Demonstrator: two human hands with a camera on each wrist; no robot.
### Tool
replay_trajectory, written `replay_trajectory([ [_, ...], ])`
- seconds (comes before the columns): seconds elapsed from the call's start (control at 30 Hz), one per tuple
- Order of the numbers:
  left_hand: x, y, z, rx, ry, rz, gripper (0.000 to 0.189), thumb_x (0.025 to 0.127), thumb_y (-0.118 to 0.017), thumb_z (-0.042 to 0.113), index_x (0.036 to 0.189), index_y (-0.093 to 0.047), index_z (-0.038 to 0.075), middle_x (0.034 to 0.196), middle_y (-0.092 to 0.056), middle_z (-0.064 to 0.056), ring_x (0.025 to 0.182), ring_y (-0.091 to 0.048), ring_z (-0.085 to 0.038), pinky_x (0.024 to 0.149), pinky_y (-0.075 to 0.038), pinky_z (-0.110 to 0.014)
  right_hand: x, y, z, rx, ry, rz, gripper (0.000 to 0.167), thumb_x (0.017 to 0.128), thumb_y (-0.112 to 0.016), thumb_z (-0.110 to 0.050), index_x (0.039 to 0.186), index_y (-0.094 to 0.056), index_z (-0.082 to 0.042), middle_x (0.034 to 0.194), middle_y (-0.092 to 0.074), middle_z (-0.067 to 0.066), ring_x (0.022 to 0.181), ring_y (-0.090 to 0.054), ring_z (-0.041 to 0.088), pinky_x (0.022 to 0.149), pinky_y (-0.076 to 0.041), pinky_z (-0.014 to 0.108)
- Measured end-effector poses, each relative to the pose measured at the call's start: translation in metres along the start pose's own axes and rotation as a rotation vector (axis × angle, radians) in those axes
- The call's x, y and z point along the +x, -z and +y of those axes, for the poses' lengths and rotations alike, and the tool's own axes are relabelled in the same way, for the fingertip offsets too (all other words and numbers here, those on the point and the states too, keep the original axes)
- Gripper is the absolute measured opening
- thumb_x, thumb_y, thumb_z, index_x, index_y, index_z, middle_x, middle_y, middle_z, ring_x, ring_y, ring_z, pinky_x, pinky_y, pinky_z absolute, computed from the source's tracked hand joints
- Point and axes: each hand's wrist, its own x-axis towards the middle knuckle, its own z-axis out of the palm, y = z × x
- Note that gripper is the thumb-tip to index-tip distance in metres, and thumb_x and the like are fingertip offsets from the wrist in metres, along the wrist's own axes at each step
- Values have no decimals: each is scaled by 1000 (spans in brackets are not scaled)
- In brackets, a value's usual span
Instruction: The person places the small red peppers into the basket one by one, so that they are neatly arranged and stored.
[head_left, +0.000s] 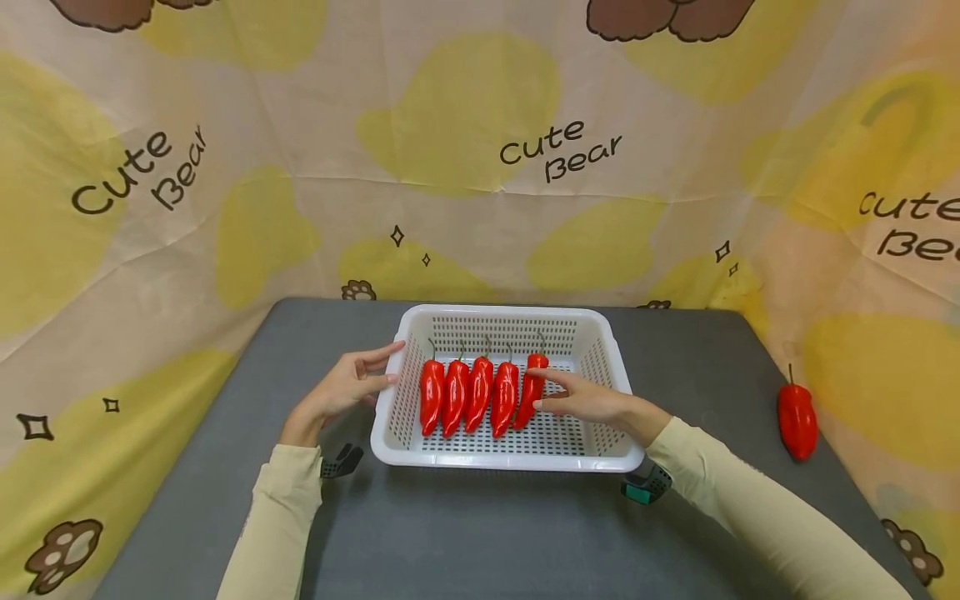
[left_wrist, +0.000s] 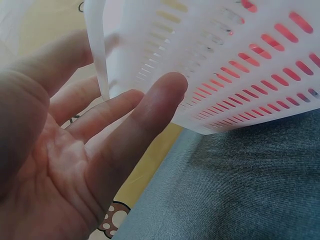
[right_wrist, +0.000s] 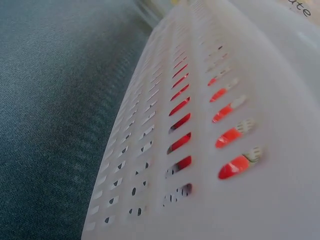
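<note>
A white slotted plastic basket stands on the dark table, with several glossy red peppers lying side by side inside it, green stems pointing away from me. My left hand is at the basket's left end, its fairly straight fingers touching the rim; the left wrist view has the thumb in front of the slotted wall. Over the basket's right side, my right hand pinches the rightmost red pepper between thumb and fingers. That pepper leans slightly compared with the others. The right wrist view shows only the basket wall, not the hand.
Another red pepper lies outside the basket near the table's right edge. The dark grey table is backed and flanked by a printed cloth. Under each wrist sits a dark strapped device.
</note>
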Motion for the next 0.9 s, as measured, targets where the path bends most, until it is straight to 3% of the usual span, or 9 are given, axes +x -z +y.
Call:
replay_trajectory([
  [0.17,0,0,-1,-18,-13,-10,67,97,-68,15,157,-37,8,157,-41,-25,112,-69,-36,77,-63,-52,0,-1,1,-34,-4,-25,70,98,-64,-30,160,-32,-20,164,-29,20,135,-51,41,104,-54,52],
  [0.4,0,0,-2,-30,-15,-14,67,97,-67,14,157,-37,8,156,-41,-27,113,-69,-37,78,-63,-54,-2,-3,-3,-94,-61,-4,72,96,-66,-36,158,-37,-15,159,-37,22,117,-59,33,102,-54,52],
  [0.6,0,0,-2,-31,-8,-20,68,97,-68,15,157,-36,9,157,-41,-26,115,-68,-37,79,-62,-55,-7,1,-11,-50,-107,22,72,97,-64,-37,159,-33,-16,160,-36,19,135,-48,37,110,-47,58],
  [0.73,0,1,-2,-36,-12,-15,68,97,-67,14,157,-36,7,156,-41,-26,112,-69,-34,77,-63,-54,-9,6,-21,-25,-112,-8,73,98,-63,-37,160,-31,-16,160,-38,17,141,-44,38,112,-44,61],
  [0.9,0,1,-2,-45,-18,-18,68,97,-67,13,157,-36,6,156,-41,-27,110,-70,-32,76,-63,-53,-6,10,-28,-120,-167,-50,72,97,-64,-40,158,-36,-16,161,-36,16,139,-44,36,109,-48,58],
])
